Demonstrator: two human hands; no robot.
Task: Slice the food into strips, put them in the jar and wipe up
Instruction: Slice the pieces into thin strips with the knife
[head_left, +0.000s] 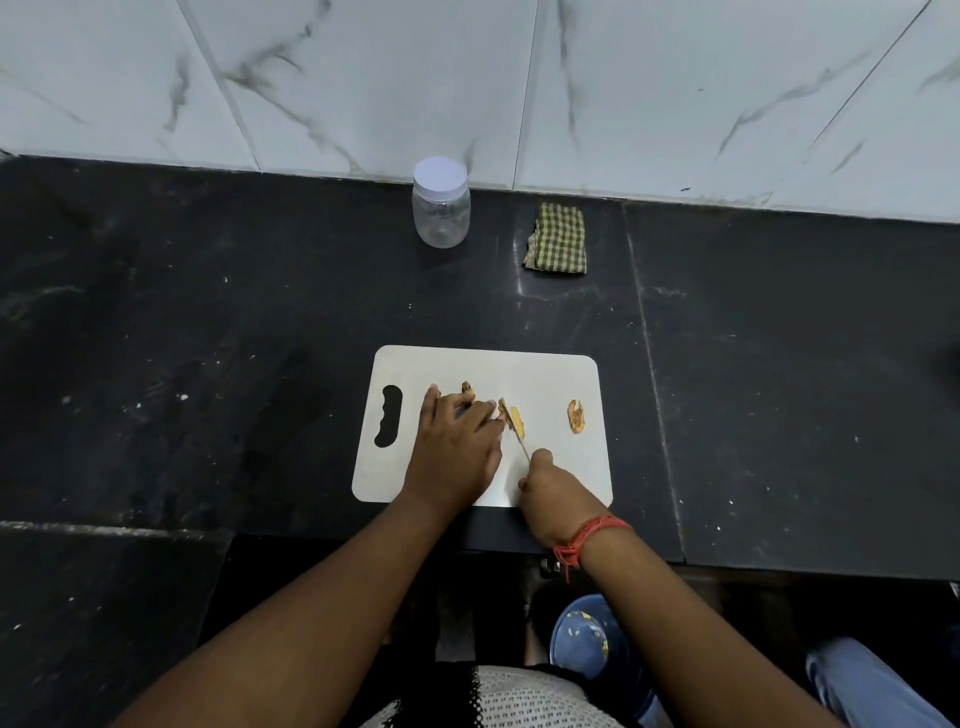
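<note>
Two hands: left fingers (480, 410) press food (511, 418), right (550, 486) grips knife (521, 447).

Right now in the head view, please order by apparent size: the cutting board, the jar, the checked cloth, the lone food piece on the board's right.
1. cutting board
2. jar and checked cloth: too alike to rank
3. lone food piece

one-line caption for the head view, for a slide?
Left hand steadies food on cutting board while right hand slices with knife; lidded jar, cloth behind.
</note>
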